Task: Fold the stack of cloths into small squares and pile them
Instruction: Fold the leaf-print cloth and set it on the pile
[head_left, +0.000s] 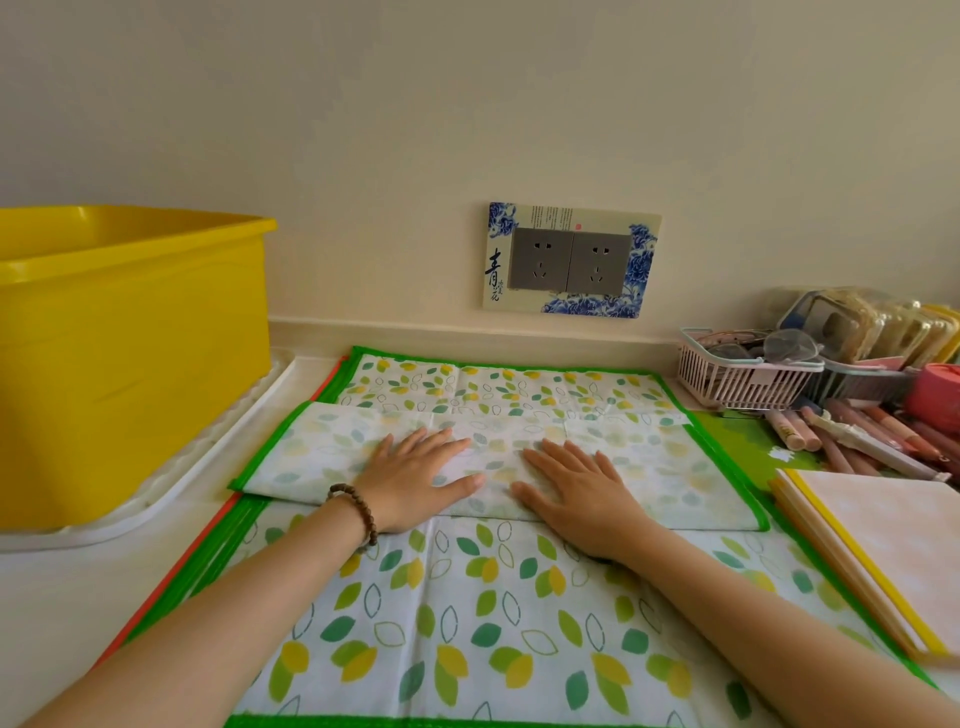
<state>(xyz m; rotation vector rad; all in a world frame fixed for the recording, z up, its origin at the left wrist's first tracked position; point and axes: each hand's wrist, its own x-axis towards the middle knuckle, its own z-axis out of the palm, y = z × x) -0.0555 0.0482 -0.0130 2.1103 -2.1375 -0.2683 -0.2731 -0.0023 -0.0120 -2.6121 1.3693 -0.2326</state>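
Observation:
A leaf-printed cloth with a green hem, folded into a long strip (670, 483), lies pale side up across the stack of flat cloths (467, 623). Flat on the strip's middle presses my left hand (415, 480), fingers straight, a bead bracelet on its wrist. Beside it my right hand (576, 493) presses flat on the same strip, thumbs nearly facing. Green and orange hems of lower cloths show at the stack's left edge. At the right lies a pile of folded cloths (883, 545), pale pink on top with yellow and tan edges.
A big yellow plastic tub (124, 353) stands on a white tray at the left. At the back right are a pink basket (743, 371) of small items, packets and several pens (857, 436). A wall socket plate (569, 260) is straight ahead.

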